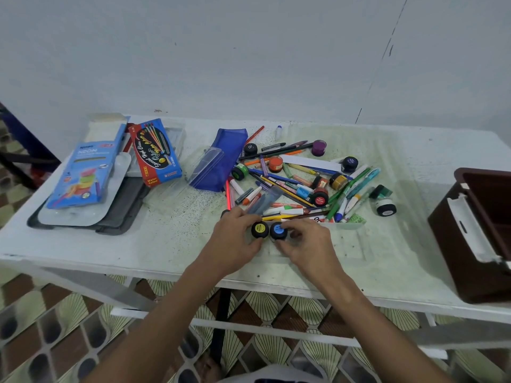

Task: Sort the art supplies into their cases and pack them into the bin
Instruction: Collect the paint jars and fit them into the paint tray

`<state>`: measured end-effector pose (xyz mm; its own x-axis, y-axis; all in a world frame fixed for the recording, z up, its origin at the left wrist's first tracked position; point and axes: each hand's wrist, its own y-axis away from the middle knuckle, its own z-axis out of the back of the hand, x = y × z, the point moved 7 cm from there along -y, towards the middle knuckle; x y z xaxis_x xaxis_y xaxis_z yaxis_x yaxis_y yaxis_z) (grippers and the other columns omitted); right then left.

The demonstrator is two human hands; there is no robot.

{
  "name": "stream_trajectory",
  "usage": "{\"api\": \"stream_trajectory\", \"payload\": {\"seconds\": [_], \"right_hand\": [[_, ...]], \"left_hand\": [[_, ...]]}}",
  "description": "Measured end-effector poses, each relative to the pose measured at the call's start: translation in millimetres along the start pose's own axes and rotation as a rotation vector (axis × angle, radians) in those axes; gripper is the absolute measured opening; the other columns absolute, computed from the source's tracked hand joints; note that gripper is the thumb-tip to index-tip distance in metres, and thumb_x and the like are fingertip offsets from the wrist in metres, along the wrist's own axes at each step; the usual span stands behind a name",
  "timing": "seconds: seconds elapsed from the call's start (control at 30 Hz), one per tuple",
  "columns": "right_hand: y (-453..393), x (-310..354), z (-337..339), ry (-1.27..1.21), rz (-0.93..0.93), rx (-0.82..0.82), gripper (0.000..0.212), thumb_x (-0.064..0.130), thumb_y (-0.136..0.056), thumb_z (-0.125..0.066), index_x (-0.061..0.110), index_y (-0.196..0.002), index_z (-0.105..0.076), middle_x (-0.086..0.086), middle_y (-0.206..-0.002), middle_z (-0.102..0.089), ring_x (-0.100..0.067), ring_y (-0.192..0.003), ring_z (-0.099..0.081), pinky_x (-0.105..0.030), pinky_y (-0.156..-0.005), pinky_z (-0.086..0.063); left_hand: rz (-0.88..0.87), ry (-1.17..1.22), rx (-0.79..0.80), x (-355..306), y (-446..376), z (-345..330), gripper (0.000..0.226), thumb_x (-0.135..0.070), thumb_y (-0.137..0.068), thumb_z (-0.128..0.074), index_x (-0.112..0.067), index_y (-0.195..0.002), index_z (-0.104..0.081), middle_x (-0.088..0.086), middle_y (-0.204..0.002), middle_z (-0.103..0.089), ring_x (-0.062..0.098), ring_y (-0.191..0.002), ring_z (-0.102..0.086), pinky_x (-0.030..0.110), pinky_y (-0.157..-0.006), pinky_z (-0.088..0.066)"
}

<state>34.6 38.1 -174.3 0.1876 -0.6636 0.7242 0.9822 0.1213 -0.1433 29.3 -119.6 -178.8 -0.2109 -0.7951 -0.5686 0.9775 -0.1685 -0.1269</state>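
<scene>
My left hand [233, 241] grips a small paint pot with a yellow label [260, 229] near the table's front edge. Right beside it, my right hand [307, 244] grips a paint pot with a blue label [277, 230]; the two pots touch. Both sit at the left end of a clear plastic tray [348, 244]. Behind my hands lies a heap of pencils, markers and crayons [293, 183] mixed with more paint pots, such as an orange one [275, 164] and a purple one [318, 147]. A dark brown bin [475, 233] stands at the table's right end.
A blue mesh pencil pouch [221, 158] and a clear case [207, 164] lie left of the heap. Further left are a red-blue water colour box [154, 150], a blue neon box [85, 172] and a dark flat case [121, 214] under clear trays. A wall runs behind the table.
</scene>
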Motion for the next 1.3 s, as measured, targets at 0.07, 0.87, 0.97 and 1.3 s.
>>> {"api": "stream_trajectory", "payload": {"seconds": [0.07,0.87,0.97,1.3], "right_hand": [[1.3,-0.5,1.2,-0.018,-0.012,0.011,0.026,0.016,-0.076,-0.079,0.017,-0.101,-0.072,0.003,-0.088,-0.066,-0.007,-0.074,-0.052,-0.022,-0.071,-0.043],[-85.6,13.4,44.3,-0.015,0.019,-0.110,0.022,0.025,-0.079,-0.076,0.013,-0.097,-0.071,0.001,-0.081,-0.065,-0.011,-0.069,-0.056,-0.024,-0.065,-0.048],[-120.7,8.4,38.7,0.006,0.022,-0.047,0.031,0.020,-0.080,-0.075,0.009,-0.109,-0.068,-0.005,-0.099,-0.069,-0.015,-0.084,-0.061,-0.028,-0.078,-0.052],[-170.5,-7.6,-1.1,0.087,-0.079,0.120,0.049,0.015,-0.076,-0.079,0.003,-0.120,-0.062,-0.014,-0.120,-0.064,-0.026,-0.108,-0.059,-0.027,-0.089,-0.043]], "left_hand": [[0.012,0.007,0.011,1.7,0.0,0.1,0.043,-0.031,-0.076,-0.072,-0.023,-0.117,-0.064,-0.001,-0.097,-0.050,0.019,-0.092,-0.052,0.040,-0.080,-0.050],[0.204,-0.073,0.013,57.9,-38.9,66.7,0.040,-0.028,-0.087,-0.065,-0.022,-0.126,-0.059,-0.004,-0.106,-0.060,0.009,-0.082,-0.057,0.021,-0.073,-0.041],[0.164,-0.114,0.005,47.2,-70.8,69.1,0.046,-0.032,-0.089,-0.064,-0.016,-0.132,-0.054,0.002,-0.114,-0.061,0.010,-0.088,-0.052,0.023,-0.077,-0.040],[0.226,-0.207,0.033,62.0,-128.9,39.6,0.043,-0.048,-0.078,-0.070,-0.012,-0.101,-0.064,0.002,-0.093,-0.059,0.015,-0.080,-0.055,0.026,-0.064,-0.041]]}}
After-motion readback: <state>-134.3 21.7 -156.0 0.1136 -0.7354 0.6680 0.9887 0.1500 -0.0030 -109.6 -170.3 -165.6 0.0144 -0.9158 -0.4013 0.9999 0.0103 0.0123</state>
